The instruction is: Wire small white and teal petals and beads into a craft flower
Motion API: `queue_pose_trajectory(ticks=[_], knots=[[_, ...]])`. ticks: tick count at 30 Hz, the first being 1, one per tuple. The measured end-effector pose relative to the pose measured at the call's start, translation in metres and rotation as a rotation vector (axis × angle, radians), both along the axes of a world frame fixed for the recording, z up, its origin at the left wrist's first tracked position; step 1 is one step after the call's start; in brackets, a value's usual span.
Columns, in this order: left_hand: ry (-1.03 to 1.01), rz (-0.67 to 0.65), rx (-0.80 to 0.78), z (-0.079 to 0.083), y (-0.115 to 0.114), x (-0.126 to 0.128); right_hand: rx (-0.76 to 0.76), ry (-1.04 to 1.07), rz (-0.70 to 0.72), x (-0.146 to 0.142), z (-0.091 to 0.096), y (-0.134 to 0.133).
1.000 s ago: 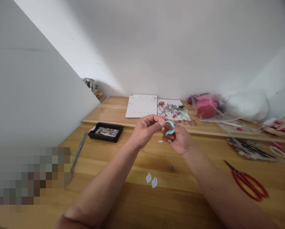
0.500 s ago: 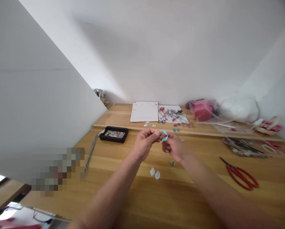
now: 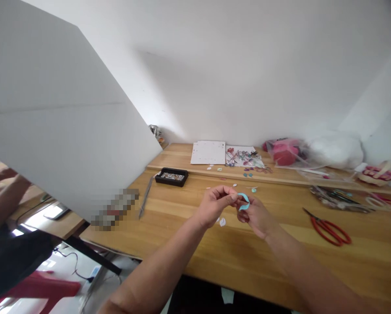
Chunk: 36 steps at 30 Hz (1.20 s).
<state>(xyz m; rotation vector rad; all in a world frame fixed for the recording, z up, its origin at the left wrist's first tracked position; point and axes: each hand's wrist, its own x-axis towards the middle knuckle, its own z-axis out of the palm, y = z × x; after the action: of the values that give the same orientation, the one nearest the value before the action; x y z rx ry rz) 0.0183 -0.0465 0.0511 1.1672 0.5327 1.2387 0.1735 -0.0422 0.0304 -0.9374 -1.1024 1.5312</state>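
Observation:
Both my hands meet above the wooden table (image 3: 313, 261). My left hand (image 3: 215, 206) is closed in a pinch on one end of a small curved light-blue paper piece (image 3: 244, 201). My right hand (image 3: 256, 216) is closed too, gripping the same blue piece from the right and below. A small white paper petal (image 3: 222, 222) lies on the table just under my hands. Several tiny paper bits (image 3: 247, 175) are scattered further back.
Red scissors (image 3: 329, 226) lie at the right. A black tray of beads (image 3: 171, 176) sits left of centre. White sheets (image 3: 209, 152) and a flower sheet (image 3: 244, 156) lie on the raised back shelf, beside pink bags (image 3: 285, 151). A white partition (image 3: 58, 131) stands left; another person's arm (image 3: 2, 196) shows beyond it.
The view has swung left and back, revealing the table's front edge and a person at the left. My hands keep hold of the blue piece, now closer to me over the table.

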Motion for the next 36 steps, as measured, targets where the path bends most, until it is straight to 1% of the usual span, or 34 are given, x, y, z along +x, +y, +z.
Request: queue_pose_trajectory(ticks=[4,8,12,15,21,24,26,28,30,36], knots=[[0.017,-0.029,-0.005,-0.006,-0.014,0.004,0.005,-0.059,-0.040,0.005,-0.002,-0.019],[0.018,-0.049,-0.060,-0.010,-0.029,0.007,0.033,-0.104,-0.049,0.009,-0.008,-0.035],[0.028,-0.012,-0.108,-0.011,-0.042,0.013,0.069,-0.129,-0.068,0.011,-0.014,-0.049],[0.040,0.017,-0.119,-0.016,-0.052,0.015,0.091,-0.159,-0.081,0.016,-0.018,-0.059],[0.058,0.084,-0.182,-0.031,-0.069,0.015,0.226,-0.362,-0.132,0.038,-0.021,-0.084],[0.039,0.082,-0.226,-0.033,-0.077,0.017,0.272,-0.297,-0.105,0.036,-0.018,-0.097],[0.026,0.059,-0.237,-0.032,-0.082,0.018,0.267,-0.238,-0.056,0.030,-0.016,-0.104],[0.011,0.044,-0.238,-0.030,-0.086,0.018,0.231,-0.222,-0.012,0.024,-0.017,-0.108],[0.003,0.043,-0.239,-0.029,-0.089,0.016,0.218,-0.238,-0.008,0.021,-0.019,-0.109],[-0.045,0.037,-0.294,-0.028,-0.096,0.011,0.246,-0.308,-0.108,0.027,-0.027,-0.105]])
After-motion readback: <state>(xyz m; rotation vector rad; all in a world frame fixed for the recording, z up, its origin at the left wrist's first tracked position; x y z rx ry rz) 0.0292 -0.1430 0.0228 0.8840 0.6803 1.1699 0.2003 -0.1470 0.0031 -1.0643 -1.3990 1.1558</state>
